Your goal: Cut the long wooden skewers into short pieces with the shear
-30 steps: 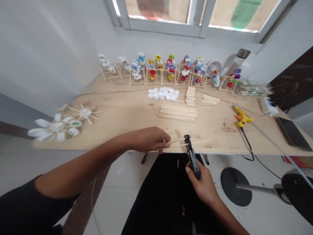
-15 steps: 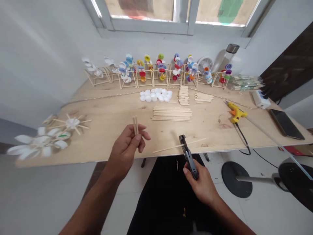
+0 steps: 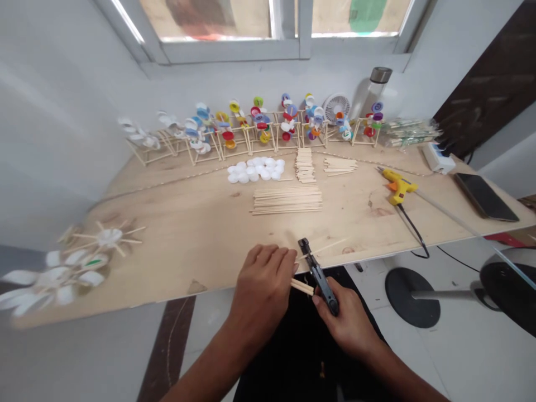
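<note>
My left hand (image 3: 264, 285), fingers closed, holds a pair of short wooden sticks (image 3: 302, 287) whose ends point right toward my other hand. Its fingertips are at the near end of a longer thin stick (image 3: 330, 246), though the hand hides whether they grip it. Wrapped around the handles of dark pliers (image 3: 319, 274) is my right hand (image 3: 345, 312), just past the table's front edge. The pliers' head crosses the long stick; whether the jaws bite it is unclear. Beyond them lies a row of long sticks (image 3: 287, 199).
White bottle caps (image 3: 256, 169), short cut sticks (image 3: 304, 166) and more sticks (image 3: 340, 165) lie mid-table. A yellow glue gun (image 3: 400, 187) and a phone (image 3: 486, 195) are at right. Stick-and-cap wheels (image 3: 109, 238) sit left; colourful cap models (image 3: 260, 121) line the wall.
My left hand has moved right and down with the short sticks, turning them from upright to nearly level beside the pliers. My right hand stays about where it was. The view has shifted slightly.
</note>
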Available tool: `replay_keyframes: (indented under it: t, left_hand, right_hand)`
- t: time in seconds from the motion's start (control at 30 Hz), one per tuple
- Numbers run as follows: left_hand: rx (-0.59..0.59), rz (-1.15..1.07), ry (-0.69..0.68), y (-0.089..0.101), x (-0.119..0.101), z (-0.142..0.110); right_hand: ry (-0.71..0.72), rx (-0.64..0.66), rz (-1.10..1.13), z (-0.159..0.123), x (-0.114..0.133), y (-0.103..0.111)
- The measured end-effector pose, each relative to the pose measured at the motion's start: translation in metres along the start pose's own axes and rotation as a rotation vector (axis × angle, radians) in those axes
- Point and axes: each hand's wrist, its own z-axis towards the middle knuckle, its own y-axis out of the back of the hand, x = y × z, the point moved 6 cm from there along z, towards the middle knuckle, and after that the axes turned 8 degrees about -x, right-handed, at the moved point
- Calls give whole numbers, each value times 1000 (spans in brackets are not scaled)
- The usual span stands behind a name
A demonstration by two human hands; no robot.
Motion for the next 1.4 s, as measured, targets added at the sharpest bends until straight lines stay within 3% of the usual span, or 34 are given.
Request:
replay_keyframes:
  t: [0.13,0.3,0.73,1.0,1.4]
  left_hand:
    - [151,51,2,-22,-4,-3]
    - [204,54,54,-34,-1,-8]
    - [178,32,79,-40,-2,-8]
    - [102,1,53,-47,-2,-10]
    - [103,0,5,-56,-1,-4]
  right_hand:
    - [-5,-2,-19,2,0,0]
    - [-14,12,-6,3,-2,0]
    - [-37,30,-43,1,-9,-2]
    - [-69,76,-78,1,-15,-9]
    - [-134,75,-132,4,-21,-10]
